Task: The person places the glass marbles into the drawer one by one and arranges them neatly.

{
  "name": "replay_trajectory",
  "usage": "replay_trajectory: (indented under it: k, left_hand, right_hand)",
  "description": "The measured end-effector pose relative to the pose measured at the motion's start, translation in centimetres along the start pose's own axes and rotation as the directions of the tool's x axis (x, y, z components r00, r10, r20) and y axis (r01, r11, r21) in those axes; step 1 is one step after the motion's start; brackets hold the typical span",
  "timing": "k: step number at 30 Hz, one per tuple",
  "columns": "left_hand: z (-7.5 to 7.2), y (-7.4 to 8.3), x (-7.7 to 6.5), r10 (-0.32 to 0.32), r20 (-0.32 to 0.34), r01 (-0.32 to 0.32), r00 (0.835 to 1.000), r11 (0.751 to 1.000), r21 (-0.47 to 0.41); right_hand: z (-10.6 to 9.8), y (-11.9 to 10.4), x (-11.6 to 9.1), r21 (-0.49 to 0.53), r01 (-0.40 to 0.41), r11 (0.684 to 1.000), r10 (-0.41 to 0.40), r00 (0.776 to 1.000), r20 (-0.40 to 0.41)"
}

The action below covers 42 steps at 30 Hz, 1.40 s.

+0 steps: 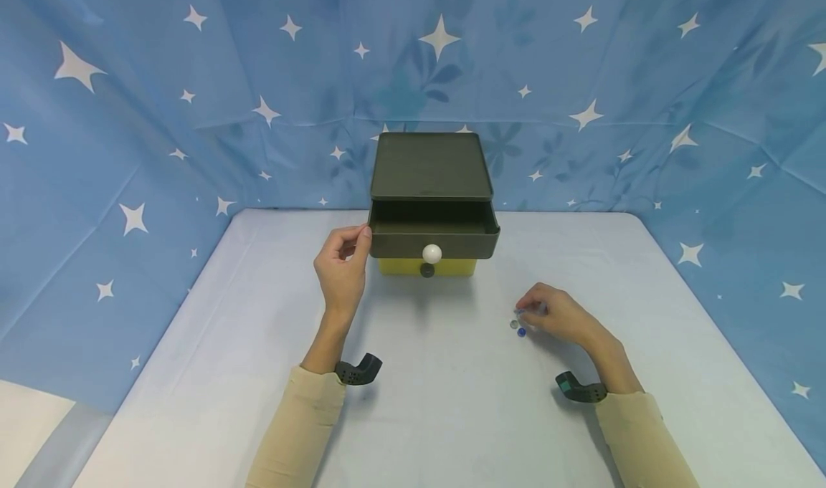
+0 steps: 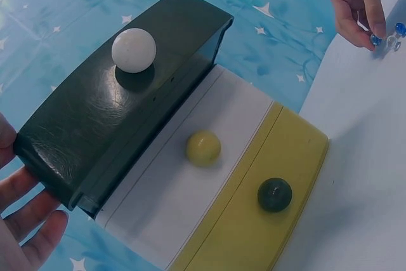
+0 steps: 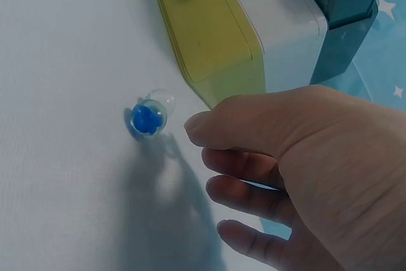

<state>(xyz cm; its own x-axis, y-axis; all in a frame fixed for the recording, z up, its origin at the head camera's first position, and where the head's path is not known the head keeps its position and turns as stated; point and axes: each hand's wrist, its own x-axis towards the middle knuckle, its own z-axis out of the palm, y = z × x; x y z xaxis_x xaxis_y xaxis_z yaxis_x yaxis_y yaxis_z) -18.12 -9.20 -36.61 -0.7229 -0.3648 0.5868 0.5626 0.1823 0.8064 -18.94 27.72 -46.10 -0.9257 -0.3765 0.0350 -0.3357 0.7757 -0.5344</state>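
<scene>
A small three-drawer box (image 2: 171,182) has its dark green top drawer (image 1: 387,246) pulled out; this drawer has a white round knob (image 1: 432,254). My left hand (image 1: 343,276) grips the drawer's left front corner. Down on the table to the right, my right hand (image 1: 560,316) pinches a blue glass marble (image 2: 375,40) at its fingertips, as the left wrist view shows; in the right wrist view the thumb and hand hide it. Beside those fingertips lie a clear marble (image 1: 514,324) and a blue marble (image 1: 521,332).
Below the top drawer are a white drawer (image 2: 152,176) with a yellow knob (image 2: 203,148) and a yellow drawer (image 2: 304,150) with a dark green knob (image 2: 275,195). The box stands near the back of the white table (image 1: 413,402), before a blue star-patterned curtain (image 1: 310,65).
</scene>
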Motion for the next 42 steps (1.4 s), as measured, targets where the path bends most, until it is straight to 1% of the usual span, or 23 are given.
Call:
replay_trajectory:
  k: [14, 25, 38, 42]
  left_hand:
    - [0.0, -0.1, 0.0, -0.024, 0.004, 0.024, 1.0, 1.0, 0.008]
    - [0.1, -0.1, 0.0, -0.006, -0.002, 0.006, 1.0, 1.0, 0.01]
    - [0.0, 0.0, -0.1, -0.007, 0.004, 0.007, 1.0, 1.0, 0.014]
    - [0.0, 0.1, -0.1, -0.011, 0.006, 0.011, 1.0, 1.0, 0.02]
  right_hand:
    - [-0.8, -1.3, 0.1, -0.02, 0.029, 0.999, -0.03, 0.999, -0.019]
    - [-1.0, -2.0, 0.0, -0.043, 0.005, 0.999, -0.006, 1.0, -0.021]
    - [-1.6, -3.0, -0.2, -0.051, 0.055, 0.997, -0.057, 0.998, -0.039]
    - [-1.7, -3.3, -0.2, -0.051, 0.055, 0.997, -0.057, 0.998, -0.038]
